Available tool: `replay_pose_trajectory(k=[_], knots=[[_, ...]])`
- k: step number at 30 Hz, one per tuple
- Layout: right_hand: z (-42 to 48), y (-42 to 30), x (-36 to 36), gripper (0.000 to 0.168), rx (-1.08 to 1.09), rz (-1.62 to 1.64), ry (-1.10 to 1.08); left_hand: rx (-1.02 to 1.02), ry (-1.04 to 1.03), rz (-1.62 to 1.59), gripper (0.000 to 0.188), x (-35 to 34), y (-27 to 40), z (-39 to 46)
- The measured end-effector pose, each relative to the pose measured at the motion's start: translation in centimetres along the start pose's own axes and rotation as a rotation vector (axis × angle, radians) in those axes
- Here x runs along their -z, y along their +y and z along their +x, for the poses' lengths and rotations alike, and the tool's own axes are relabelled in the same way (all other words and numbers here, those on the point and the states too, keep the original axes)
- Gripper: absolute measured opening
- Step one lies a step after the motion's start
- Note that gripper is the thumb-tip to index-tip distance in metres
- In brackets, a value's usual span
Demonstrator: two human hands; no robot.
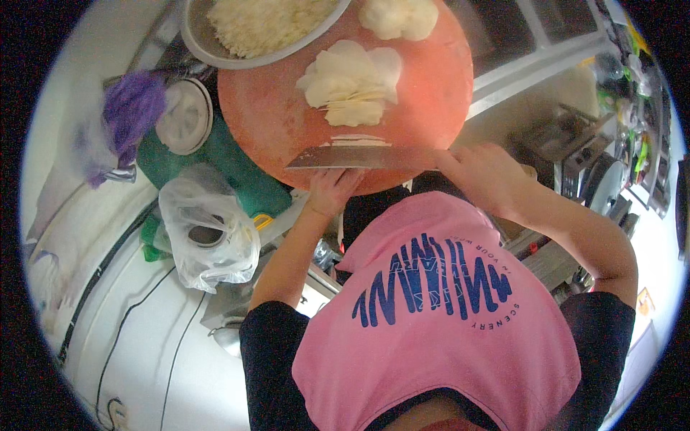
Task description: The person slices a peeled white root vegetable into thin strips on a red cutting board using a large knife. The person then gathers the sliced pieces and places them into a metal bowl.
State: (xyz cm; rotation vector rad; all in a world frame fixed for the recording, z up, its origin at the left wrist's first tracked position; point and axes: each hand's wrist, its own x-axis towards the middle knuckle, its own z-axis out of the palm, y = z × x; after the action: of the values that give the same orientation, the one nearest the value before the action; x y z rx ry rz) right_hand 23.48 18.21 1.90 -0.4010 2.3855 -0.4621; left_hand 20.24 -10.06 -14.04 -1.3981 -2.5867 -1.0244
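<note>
My right hand (485,172) grips the handle end of a wide-bladed kitchen knife (372,158), which lies across the near part of a round orange-red cutting board (259,108). My left hand (335,187) is close against the near side of the blade; its fingertips and whatever they touch are hidden. Just beyond the blade are a few thin pale vegetable strips (360,140). Farther up the board, thin pale vegetable slices (353,75) are fanned in an overlapping pile. Another pale vegetable heap (400,19) sits near the far edge.
A metal bowl (202,46) of pale vegetable shreds (269,21) overlaps the board's far left. To the left are a round whitish lid (186,116), a purple mesh-like bundle (132,110) and a clear plastic bag (210,253). A metal-framed edge (517,86) runs along the right.
</note>
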Motion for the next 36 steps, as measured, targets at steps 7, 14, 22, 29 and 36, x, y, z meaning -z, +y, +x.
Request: replay_pose_trajectory(k=[7,14,22,29,36], knots=[[-0.2,-0.8,1.5,0.019,-0.023,-0.045,-0.105,-0.028,-0.08,0.06,0.026,-0.6,-0.5,-1.7],[-0.3,-0.6,1.0,0.017,0.01,-0.074,-0.046,-0.027,-0.014,0.051,0.024,-0.7,-0.6,-1.4],[2.4,0.5,-1.3,0.021,-0.009,0.08,-0.106,-0.008,0.018,0.041,0.023,0.1,0.2,0.6],[3.9,0.0,-1.4,0.02,-0.059,0.048,-0.159,-0.006,0.046,-0.001,0.024,-0.3,-0.3,0.7],[0.2,-0.5,1.1,0.024,-0.016,0.016,-0.103,-0.038,0.084,0.066,0.023,-0.6,0.0,-0.6]])
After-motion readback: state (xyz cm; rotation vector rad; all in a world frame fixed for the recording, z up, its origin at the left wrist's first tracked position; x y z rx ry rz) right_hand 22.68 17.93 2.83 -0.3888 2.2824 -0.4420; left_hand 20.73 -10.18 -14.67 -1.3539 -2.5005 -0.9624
